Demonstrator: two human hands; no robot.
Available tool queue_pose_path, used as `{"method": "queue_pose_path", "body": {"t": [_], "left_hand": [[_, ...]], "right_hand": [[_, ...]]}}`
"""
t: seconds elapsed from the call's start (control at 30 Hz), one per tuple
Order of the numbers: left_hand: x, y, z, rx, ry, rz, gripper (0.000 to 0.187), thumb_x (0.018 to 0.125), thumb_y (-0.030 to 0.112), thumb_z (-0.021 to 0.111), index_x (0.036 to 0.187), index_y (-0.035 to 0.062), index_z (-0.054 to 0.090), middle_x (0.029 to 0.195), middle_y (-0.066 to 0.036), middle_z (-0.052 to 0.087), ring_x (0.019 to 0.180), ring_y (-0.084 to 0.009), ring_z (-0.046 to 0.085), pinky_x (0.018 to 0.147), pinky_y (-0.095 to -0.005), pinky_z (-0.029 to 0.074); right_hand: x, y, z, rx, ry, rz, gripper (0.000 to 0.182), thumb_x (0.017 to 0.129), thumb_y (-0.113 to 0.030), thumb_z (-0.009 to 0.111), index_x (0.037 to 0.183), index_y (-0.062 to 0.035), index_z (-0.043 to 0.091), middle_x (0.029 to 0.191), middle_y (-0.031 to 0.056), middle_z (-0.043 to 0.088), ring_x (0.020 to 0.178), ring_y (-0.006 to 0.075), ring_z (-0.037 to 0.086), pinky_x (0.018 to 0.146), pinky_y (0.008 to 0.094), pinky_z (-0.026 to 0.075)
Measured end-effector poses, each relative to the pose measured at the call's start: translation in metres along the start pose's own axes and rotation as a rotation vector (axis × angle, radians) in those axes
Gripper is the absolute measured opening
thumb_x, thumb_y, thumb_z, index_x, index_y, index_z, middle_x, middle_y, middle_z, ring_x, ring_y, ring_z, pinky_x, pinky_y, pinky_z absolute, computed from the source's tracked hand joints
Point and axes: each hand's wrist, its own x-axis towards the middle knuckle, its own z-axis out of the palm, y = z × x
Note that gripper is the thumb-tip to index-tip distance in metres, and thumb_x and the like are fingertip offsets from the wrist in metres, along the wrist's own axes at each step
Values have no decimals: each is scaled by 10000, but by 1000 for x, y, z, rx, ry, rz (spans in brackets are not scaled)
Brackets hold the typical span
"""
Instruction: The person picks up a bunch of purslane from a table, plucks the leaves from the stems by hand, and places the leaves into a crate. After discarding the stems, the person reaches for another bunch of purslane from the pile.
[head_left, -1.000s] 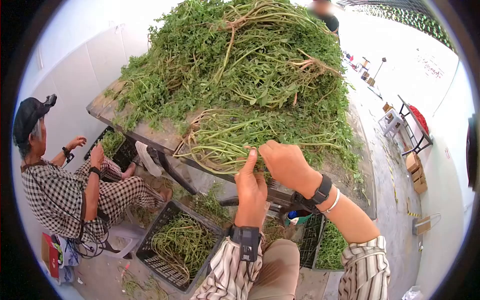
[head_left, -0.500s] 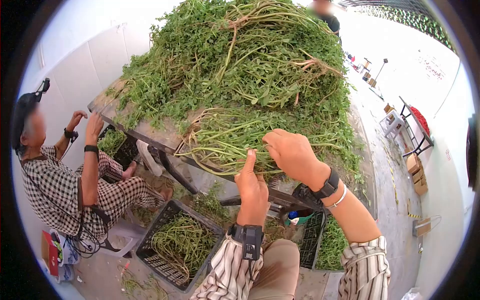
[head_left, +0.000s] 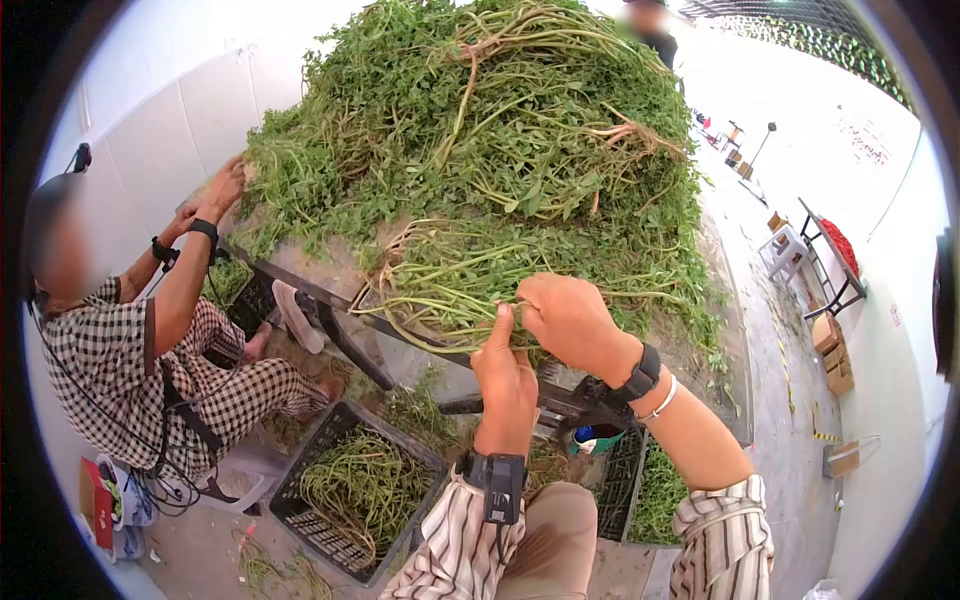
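Note:
At the near edge of the table, my left hand [head_left: 505,385] is closed, thumb up, on thin green plant stems [head_left: 435,305] that fan out to the left. My right hand [head_left: 572,325] meets it at the thumb, its fingers pinched together on the stem ends; the exact piece between them is hidden. Just behind both hands lies a loose bunch with pale roots [head_left: 405,240] at its left end. A large heap of leafy green plants [head_left: 500,130] rises beyond, covering most of the tabletop [head_left: 300,265].
A black crate [head_left: 350,560] of stems stands on the floor to the left, and another crate [head_left: 618,480] of leafy greens is under the table at right. To the left a co-worker in checks [head_left: 110,350] sits by the table. Another person [head_left: 660,45] is behind the heap.
My right hand has shifted slightly down and left, closer to my left thumb. My left hand stays nearly in place. The co-worker's hands have reached right to the heap's edge.

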Motion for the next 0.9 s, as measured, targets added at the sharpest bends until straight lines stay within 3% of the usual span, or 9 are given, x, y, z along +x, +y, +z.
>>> {"method": "queue_pose_path", "body": {"t": [0.23,0.3,0.43,0.53,0.63,0.7,0.73,0.83,0.9], "left_hand": [[3,5,0,19,99,-45,196,850,168,614,975,23,572,954,-47,573,836,-146,547,682,-324,452],[3,5,0,72,169,-104,198,856,185,605,968,23,588,970,-39,576,857,-163,551,739,-329,482],[0,2,0,-36,38,-30,222,847,203,621,943,7,585,935,-51,570,806,-148,532,667,-335,486],[1,1,-1,-54,29,-24,210,861,200,601,938,5,590,926,-49,577,819,-149,533,692,-332,494],[0,-1,-3,-35,4,-10,204,869,201,589,922,5,595,926,-48,578,831,-150,534,707,-335,492],[0,0,-3,-27,-17,8,205,870,204,587,914,4,597,931,-49,578,837,-151,534,716,-338,492],[-1,0,-2,-19,-17,11,208,872,210,586,911,7,600,931,-49,579,837,-149,533,718,-334,482],[-4,2,-2,-2,-21,14,209,874,219,585,908,14,609,931,-46,583,829,-139,529,714,-327,457],[-3,1,-3,-1,-29,18,208,876,223,584,908,20,615,929,-43,586,822,-132,526,706,-323,442]], "right_hand": [[9,17,-24,493,48,297,131,787,-134,506,806,-6,524,534,84,446,526,209,485,486,330,399],[9,21,-44,1158,-13,653,121,847,-165,505,848,-46,517,551,3,416,502,87,388,413,227,304],[-1,21,-51,1305,113,717,98,891,-169,474,900,-75,499,603,-33,402,513,30,341,393,172,219],[-11,25,-51,1243,122,706,98,896,-171,473,921,-76,473,625,-15,405,531,31,341,393,173,211],[-19,33,-42,1147,-48,732,143,879,-175,482,932,-44,505,679,33,499,574,78,433,434,211,329],[-18,28,-30,531,46,152,191,848,-159,495,957,-7,537,767,74,587,633,166,521,559,284,436],[-20,20,-34,465,-62,200,226,808,-127,514,987,1,566,878,119,628,719,270,591,693,351,471],[-32,21,-8,8,82,-24,259,788,-123,559,1021,-13,578,935,146,626,796,319,611,684,362,485],[-31,14,-11,-78,-15,11,255,773,-96,561,1016,-22,577,922,169,614,794,350,589,647,386,485]]}}
